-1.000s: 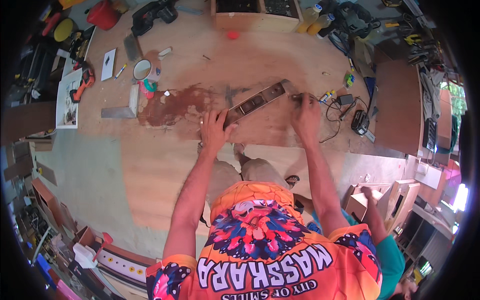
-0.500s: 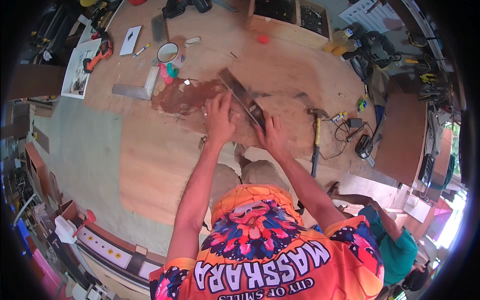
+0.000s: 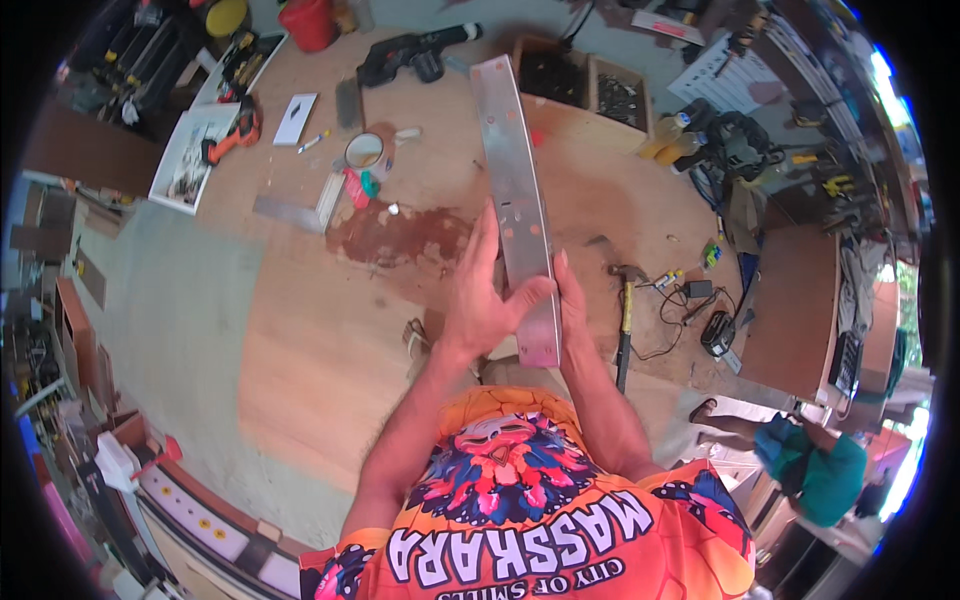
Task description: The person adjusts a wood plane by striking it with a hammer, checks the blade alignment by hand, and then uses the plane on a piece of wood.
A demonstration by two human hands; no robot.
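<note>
I hold a long flat grey metal bar (image 3: 512, 165) with small holes, lifted off the plywood bench and pointing away from me. My left hand (image 3: 480, 295) grips its near end from the left, thumb across the face. My right hand (image 3: 572, 300) is mostly hidden behind the bar, fingers pressed against its right edge. Below the hands lies a dark reddish stain (image 3: 400, 235) on the bench top.
A hammer with a yellow-black handle (image 3: 624, 310) lies right of my hands, beside cables and a black charger (image 3: 716, 332). A steel square (image 3: 300, 208), a tape roll (image 3: 364, 150), a black power tool (image 3: 415, 52) and wooden boxes (image 3: 575, 90) sit farther back. Another person (image 3: 815, 470) is at lower right.
The bar lay flat on the bench under both hands. It has been swung round, lifted and now points away from me, held up by both hands. The hammer lies on the bench, released.
</note>
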